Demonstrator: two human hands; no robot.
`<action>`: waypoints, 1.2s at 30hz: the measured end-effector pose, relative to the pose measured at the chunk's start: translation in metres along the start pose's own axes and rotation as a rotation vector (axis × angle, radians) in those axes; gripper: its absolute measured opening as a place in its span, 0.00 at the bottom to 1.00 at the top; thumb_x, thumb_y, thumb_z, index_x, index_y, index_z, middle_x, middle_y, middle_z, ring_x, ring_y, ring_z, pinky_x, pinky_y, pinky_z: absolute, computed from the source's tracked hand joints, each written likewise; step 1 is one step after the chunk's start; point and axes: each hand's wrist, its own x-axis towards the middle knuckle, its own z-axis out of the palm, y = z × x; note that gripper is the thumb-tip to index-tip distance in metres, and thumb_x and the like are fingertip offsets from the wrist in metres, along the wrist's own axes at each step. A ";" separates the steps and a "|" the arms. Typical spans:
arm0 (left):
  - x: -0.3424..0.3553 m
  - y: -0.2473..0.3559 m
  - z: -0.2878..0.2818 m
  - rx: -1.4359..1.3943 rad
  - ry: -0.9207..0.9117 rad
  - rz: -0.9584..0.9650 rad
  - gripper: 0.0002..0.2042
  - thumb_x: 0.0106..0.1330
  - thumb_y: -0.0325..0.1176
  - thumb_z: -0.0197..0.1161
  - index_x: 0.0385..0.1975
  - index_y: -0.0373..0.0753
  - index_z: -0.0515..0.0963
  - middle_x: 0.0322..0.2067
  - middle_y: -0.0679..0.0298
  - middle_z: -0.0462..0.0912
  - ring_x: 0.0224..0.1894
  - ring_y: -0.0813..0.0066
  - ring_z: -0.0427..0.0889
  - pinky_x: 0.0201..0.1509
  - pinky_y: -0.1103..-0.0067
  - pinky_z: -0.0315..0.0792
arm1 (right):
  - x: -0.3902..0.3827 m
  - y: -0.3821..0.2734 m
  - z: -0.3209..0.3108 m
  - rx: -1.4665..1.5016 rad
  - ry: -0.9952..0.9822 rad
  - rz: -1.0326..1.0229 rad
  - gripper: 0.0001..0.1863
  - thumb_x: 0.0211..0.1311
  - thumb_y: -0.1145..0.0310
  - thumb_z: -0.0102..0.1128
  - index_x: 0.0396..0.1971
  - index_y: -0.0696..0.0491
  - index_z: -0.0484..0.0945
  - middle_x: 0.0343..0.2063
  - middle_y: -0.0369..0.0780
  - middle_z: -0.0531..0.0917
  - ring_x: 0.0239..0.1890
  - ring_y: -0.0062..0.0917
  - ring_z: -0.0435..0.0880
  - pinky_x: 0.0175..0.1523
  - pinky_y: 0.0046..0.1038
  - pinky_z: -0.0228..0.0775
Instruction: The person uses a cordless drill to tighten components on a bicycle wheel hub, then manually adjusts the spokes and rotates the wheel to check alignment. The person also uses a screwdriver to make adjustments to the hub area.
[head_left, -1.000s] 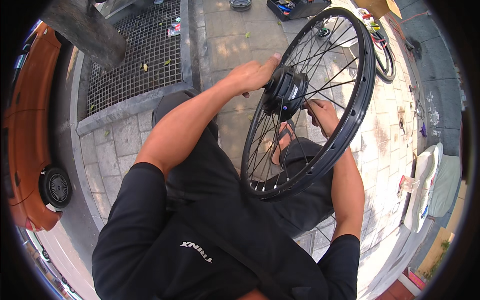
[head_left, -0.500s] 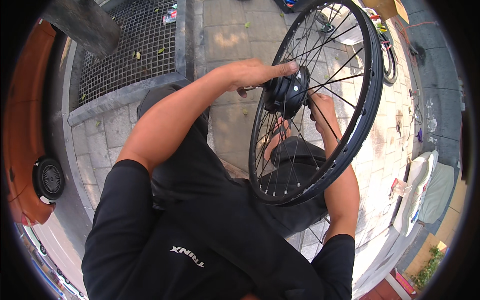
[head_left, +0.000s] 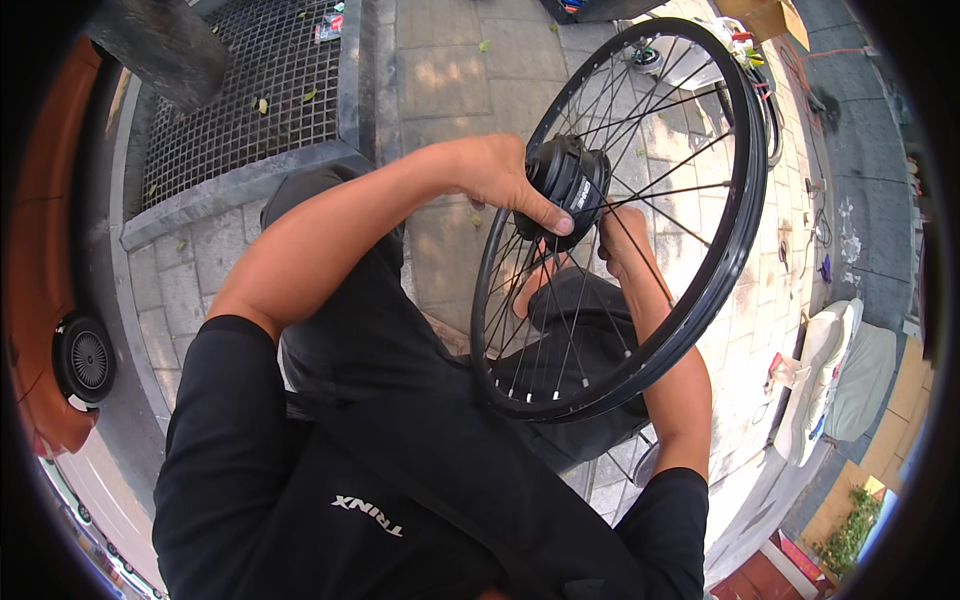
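A black spoked bicycle wheel [head_left: 742, 200] with a thick black hub motor [head_left: 572, 180] is held up tilted in front of my chest, over my lap. My left hand [head_left: 500, 182] grips the hub's left side, its thumb lying across the hub casing and its fingers mostly hidden. On the opposite side, my right hand [head_left: 628, 240] is closed at the hub's right end, seen partly through the spokes. What its fingertips hold there is covered by the hub and spokes. No tyre is on the rim.
Stone paving [head_left: 440, 100] lies under me. A metal grate [head_left: 250, 110] with a grey post [head_left: 165, 50] is at the left, beyond it an orange car [head_left: 45, 270]. A cardboard box [head_left: 765, 18] stands far right; a pale cushion-like bundle [head_left: 818, 380] lies at the right.
The wheel has come down and slightly left, and the hub casing shows a different side. My left thumb has slid from the hub's top to its lower front.
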 end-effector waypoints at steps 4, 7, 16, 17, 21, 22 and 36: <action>-0.007 -0.009 0.011 0.272 0.181 0.126 0.54 0.36 0.63 0.89 0.50 0.18 0.74 0.39 0.41 0.88 0.43 0.51 0.90 0.47 0.67 0.81 | 0.033 0.021 -0.005 0.146 -0.028 -0.155 0.17 0.71 0.61 0.59 0.21 0.52 0.74 0.13 0.32 0.64 0.12 0.20 0.60 0.18 0.29 0.46; -0.013 -0.002 0.013 0.368 0.192 0.093 0.56 0.37 0.58 0.89 0.56 0.18 0.68 0.41 0.39 0.87 0.48 0.48 0.89 0.52 0.66 0.81 | 0.030 0.013 -0.009 0.006 0.010 -0.324 0.23 0.70 0.59 0.61 0.20 0.62 0.76 0.15 0.37 0.72 0.23 0.21 0.68 0.30 0.35 0.62; -0.009 -0.006 0.001 0.024 0.194 0.095 0.61 0.48 0.74 0.76 0.64 0.17 0.69 0.45 0.37 0.86 0.53 0.44 0.87 0.57 0.63 0.80 | 0.040 0.011 -0.014 -0.080 0.062 -0.450 0.27 0.73 0.58 0.59 0.19 0.65 0.76 0.14 0.40 0.73 0.21 0.21 0.66 0.29 0.35 0.63; -0.009 -0.002 0.002 0.043 0.218 0.057 0.61 0.49 0.78 0.73 0.63 0.17 0.70 0.45 0.37 0.86 0.53 0.44 0.87 0.57 0.63 0.80 | 0.044 0.014 -0.016 -0.077 0.044 -0.438 0.27 0.74 0.57 0.59 0.18 0.63 0.78 0.14 0.36 0.74 0.21 0.19 0.67 0.28 0.33 0.62; -0.002 -0.007 0.006 0.116 0.325 0.029 0.64 0.46 0.91 0.57 0.50 0.19 0.80 0.38 0.39 0.87 0.48 0.46 0.89 0.54 0.62 0.81 | 0.027 0.000 -0.024 0.062 -0.226 -0.293 0.19 0.75 0.59 0.62 0.30 0.59 0.85 0.17 0.29 0.72 0.20 0.12 0.66 0.26 0.24 0.57; 0.000 -0.008 0.005 0.124 0.335 0.016 0.64 0.45 0.92 0.55 0.46 0.19 0.82 0.36 0.40 0.88 0.46 0.46 0.90 0.52 0.61 0.82 | 0.025 -0.001 -0.030 0.023 -0.284 -0.311 0.17 0.76 0.60 0.62 0.33 0.60 0.85 0.18 0.28 0.72 0.21 0.12 0.66 0.27 0.23 0.57; -0.019 -0.022 0.000 0.153 0.331 0.140 0.67 0.35 0.80 0.78 0.61 0.18 0.72 0.54 0.33 0.81 0.62 0.41 0.82 0.66 0.61 0.76 | 0.011 0.000 -0.032 -0.344 -0.378 -0.585 0.13 0.75 0.69 0.64 0.47 0.64 0.84 0.29 0.39 0.83 0.35 0.20 0.76 0.43 0.29 0.71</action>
